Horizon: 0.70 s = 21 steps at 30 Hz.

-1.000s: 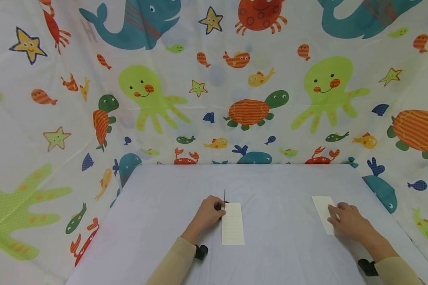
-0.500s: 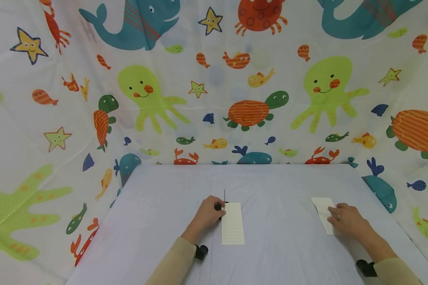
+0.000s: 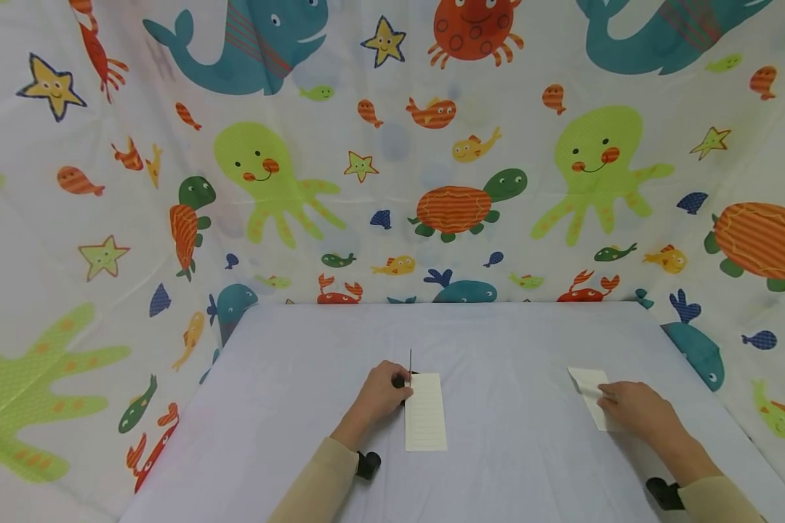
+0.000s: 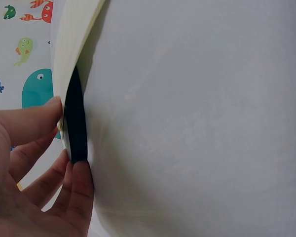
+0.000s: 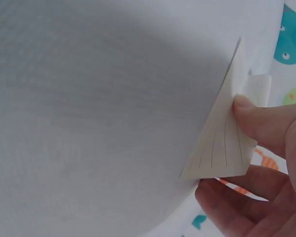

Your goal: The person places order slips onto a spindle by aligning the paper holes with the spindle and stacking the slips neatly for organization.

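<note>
Toward the middle of the table, my left hand (image 3: 386, 386) holds a bill spike by its dark base (image 4: 78, 126), its thin rod (image 3: 411, 363) standing upright. A lined cream paper slip (image 3: 425, 418) lies flat with its upper left corner at the rod. In the left wrist view, the thumb presses that slip's edge over the dark base while other fingers meet the base's rim. On the right, my right hand (image 3: 637, 410) grips a second lined slip (image 5: 219, 148). Its thumb lies on the paper, which is bent, with a far part folded up. Some right fingertips are hidden in the head view.
A white cloth (image 3: 504, 407) covers the table. Behind and beside it hangs a curtain (image 3: 392, 211) printed with sea animals. Black wrist devices (image 3: 368, 465) sit at both cuffs, close over the cloth.
The right slip's far end has gone from flat to bent up toward me, as the right fingers curled and drew slightly left. The left hand, bill spike and its slip stay put.
</note>
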Motion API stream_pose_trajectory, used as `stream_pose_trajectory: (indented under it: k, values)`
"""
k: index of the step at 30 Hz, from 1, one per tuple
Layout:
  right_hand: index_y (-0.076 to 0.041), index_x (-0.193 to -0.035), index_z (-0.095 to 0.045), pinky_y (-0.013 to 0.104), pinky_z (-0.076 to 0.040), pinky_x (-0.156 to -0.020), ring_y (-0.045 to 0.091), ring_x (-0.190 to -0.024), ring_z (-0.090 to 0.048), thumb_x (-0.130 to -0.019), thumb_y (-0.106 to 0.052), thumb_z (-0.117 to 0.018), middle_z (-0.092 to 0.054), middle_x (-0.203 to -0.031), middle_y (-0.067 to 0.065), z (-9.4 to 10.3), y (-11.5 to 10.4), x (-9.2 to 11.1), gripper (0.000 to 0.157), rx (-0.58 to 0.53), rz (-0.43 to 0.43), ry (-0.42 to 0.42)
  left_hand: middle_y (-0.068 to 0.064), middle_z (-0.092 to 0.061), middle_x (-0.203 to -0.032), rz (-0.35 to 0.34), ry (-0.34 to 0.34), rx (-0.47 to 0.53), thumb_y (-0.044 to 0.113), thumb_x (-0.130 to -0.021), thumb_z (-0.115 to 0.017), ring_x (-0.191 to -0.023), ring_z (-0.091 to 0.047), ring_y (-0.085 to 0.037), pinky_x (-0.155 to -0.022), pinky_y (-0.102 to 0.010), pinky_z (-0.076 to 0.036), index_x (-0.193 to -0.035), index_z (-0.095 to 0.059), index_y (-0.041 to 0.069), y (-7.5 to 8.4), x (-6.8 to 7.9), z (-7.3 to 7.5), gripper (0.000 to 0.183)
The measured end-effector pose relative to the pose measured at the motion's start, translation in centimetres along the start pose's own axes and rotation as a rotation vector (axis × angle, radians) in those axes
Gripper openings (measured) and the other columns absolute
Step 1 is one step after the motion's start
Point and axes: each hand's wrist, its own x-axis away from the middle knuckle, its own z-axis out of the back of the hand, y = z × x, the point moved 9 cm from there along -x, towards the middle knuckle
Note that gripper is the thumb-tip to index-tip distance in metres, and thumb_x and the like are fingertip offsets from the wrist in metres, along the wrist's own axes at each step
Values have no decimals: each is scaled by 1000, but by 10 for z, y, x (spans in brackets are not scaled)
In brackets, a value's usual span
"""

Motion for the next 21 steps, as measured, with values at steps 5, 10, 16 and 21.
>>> stream_pose_trajectory:
  k: [5,10,16,21]
  values:
    - [10,-125,-65,63,-50,-87,54,-111,-58,-94,-18,-71,-64,-118,34,3,-2,0,42,-5,4,42,-15,-62,-118,-7,0,-2,9,-89,-76,-116,-57,-33,-103,-53,-45,-101,-70,5,0,-1,0,14]
    - [12,-125,-62,64,-49,-88,57,-112,-55,-94,-14,-70,-59,-121,39,5,-2,2,42,-106,-32,88,-15,-62,-117,-12,2,-8,7,-88,-77,-114,-57,-33,-102,-53,-45,-100,-70,5,0,-1,0,14]
    - [13,-133,-55,63,-51,-86,57,-111,-52,-91,-19,-72,-49,-127,45,5,6,4,55,-262,-115,102,-16,-62,-119,-12,5,-12,8,-88,-77,-115,-57,-33,-103,-53,-45,-99,-70,6,1,0,0,14]
    - [12,-133,-51,62,-52,-85,55,-108,-53,-90,-25,-75,-46,-128,47,1,14,3,62,-371,-144,93,-16,-62,-119,-8,6,-20,8,-88,-77,-115,-57,-34,-103,-54,-45,-100,-70,6,0,-1,-1,14]
